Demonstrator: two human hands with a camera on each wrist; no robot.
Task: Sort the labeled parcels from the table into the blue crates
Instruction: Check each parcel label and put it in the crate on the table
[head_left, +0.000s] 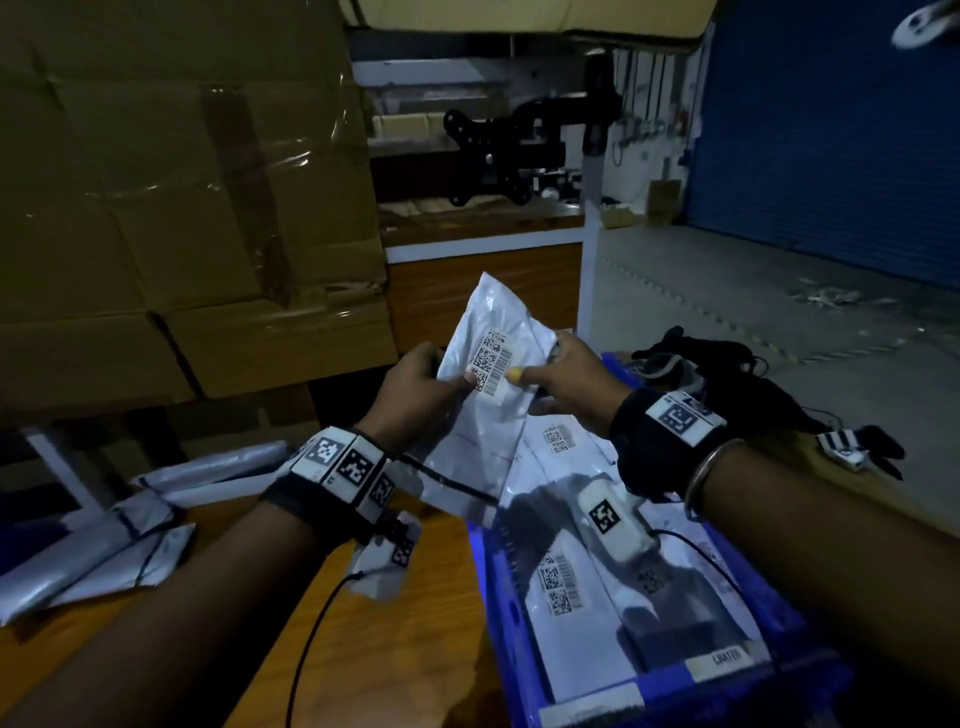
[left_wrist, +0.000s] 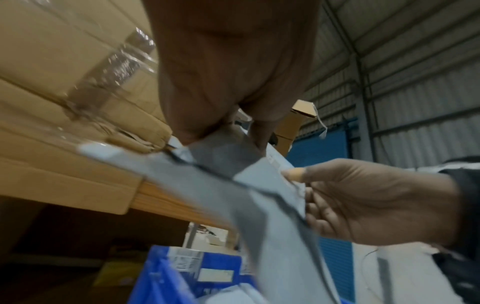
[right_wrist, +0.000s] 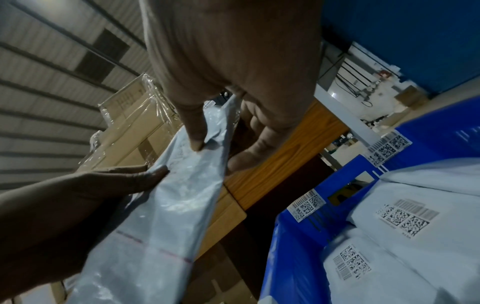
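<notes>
Grey parcel (head_left: 488, 364) held up at 12 o'clock of blue crate (head_left: 506, 597), label facing viewer. Left hand (head_left: 415, 384) & right hand (head_left: 563, 379) fingers pinch its side edges. Read code, then lay flat on stack. Loose parcels (head_left: 104, 540) at 9 o'clock on counter (head_left: 426, 613); wrist cables could snag.

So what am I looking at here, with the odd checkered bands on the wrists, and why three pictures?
No machine: a person sorts parcels, wearing three cameras. The big picture comes from the head; the other two look along each wrist, so the checkered bands are part of that camera gear. The left hand and right hand both grip one white parcel, label facing up, above the blue crate, which already holds labeled parcels. More white parcels lie on the wooden table to the left. Taped cardboard boxes stand behind.
</notes>
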